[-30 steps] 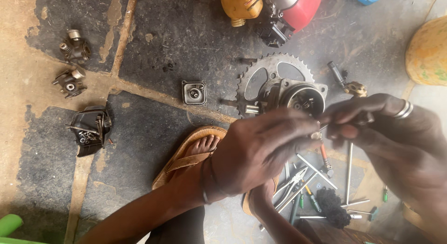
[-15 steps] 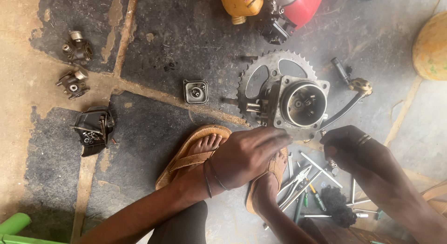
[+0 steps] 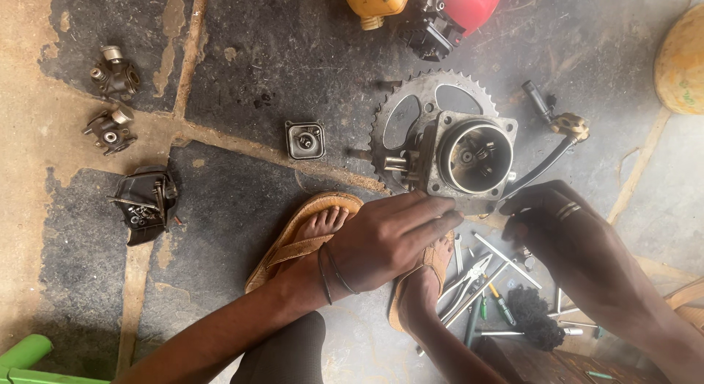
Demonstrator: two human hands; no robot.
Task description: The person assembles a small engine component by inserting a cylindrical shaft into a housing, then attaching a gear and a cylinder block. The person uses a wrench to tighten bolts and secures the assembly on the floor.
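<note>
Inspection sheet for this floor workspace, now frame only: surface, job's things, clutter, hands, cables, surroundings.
Surface: cracked, stained concrete floor, dark patches.
Job's things: grey metal engine housing with round bore lying on a toothed steel sprocket.
Clutter: small square metal cover; two small grey carburettor-like parts; black part holding bolts; loose pliers, rods and screwdrivers; black fibre scrub.
Hands: left hand flat, fingertips at the housing's lower edge; right hand curled beside it, grip contents not visible.
Cables: black hose with brass fitting right of the housing.
Surroundings: sandalled feet; red and yellow machine; green object.
</note>
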